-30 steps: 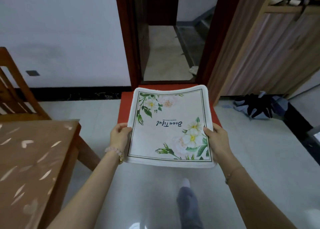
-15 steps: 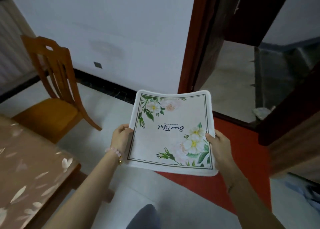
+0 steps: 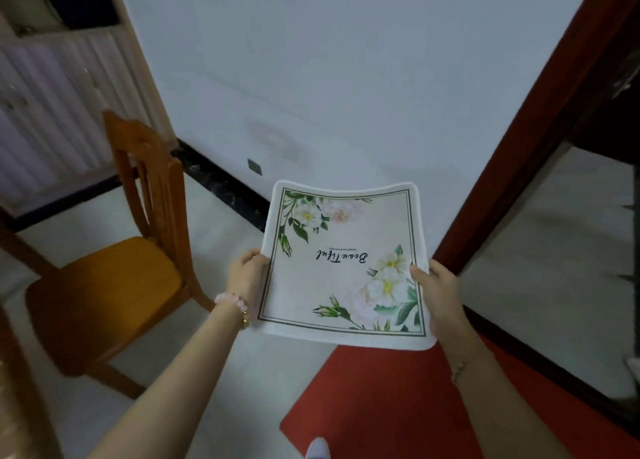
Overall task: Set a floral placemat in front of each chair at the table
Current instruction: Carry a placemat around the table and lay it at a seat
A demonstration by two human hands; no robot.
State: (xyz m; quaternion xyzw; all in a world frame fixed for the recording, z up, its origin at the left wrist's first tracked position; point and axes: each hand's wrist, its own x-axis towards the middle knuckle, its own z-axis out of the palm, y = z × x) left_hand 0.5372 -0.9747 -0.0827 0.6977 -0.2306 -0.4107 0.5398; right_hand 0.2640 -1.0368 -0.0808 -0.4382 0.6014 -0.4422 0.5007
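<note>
A white floral placemat (image 3: 343,264) with green leaves, pale flowers and upside-down script is held flat in the air in front of me. My left hand (image 3: 247,278) grips its left edge, and my right hand (image 3: 438,288) grips its right edge with the thumb on top. A wooden chair (image 3: 114,285) with an orange seat stands to the left on the floor. Only a sliver of the table (image 3: 14,406) shows at the lower left edge.
A red doormat (image 3: 398,406) lies on the pale tiled floor below the placemat. A dark red door frame (image 3: 533,139) and open doorway are on the right. A white wall fills the back, with a ribbed cabinet (image 3: 52,112) at the far left.
My view has swung left: the chair now sits closer and lower left, the doorway has slid to the right. Both hands keep the same hold on the placemat.
</note>
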